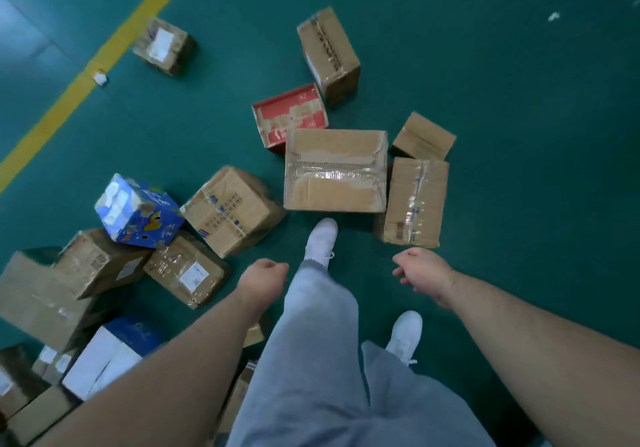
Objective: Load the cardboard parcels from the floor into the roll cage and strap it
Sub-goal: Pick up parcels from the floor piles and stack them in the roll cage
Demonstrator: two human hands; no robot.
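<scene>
Several cardboard parcels lie scattered on the green floor. A large taped brown parcel (335,169) sits just ahead of my front foot, with a narrower taped parcel (414,201) at its right and a red carton (290,116) behind it. A blue printed box (138,212) leans on a brown parcel (230,209) to the left. My left hand (265,277) hangs above the floor with fingers curled, holding nothing. My right hand (420,270) hangs loosely curled and empty, below the narrower parcel. The roll cage is out of sight.
A heap of brown parcels (52,294) and a white-and-blue box (110,356) fills the lower left. Lone parcels lie farther off: one (162,47) near a yellow floor line (104,55), another (329,53) behind the red carton. My white shoes (322,239) stand among them.
</scene>
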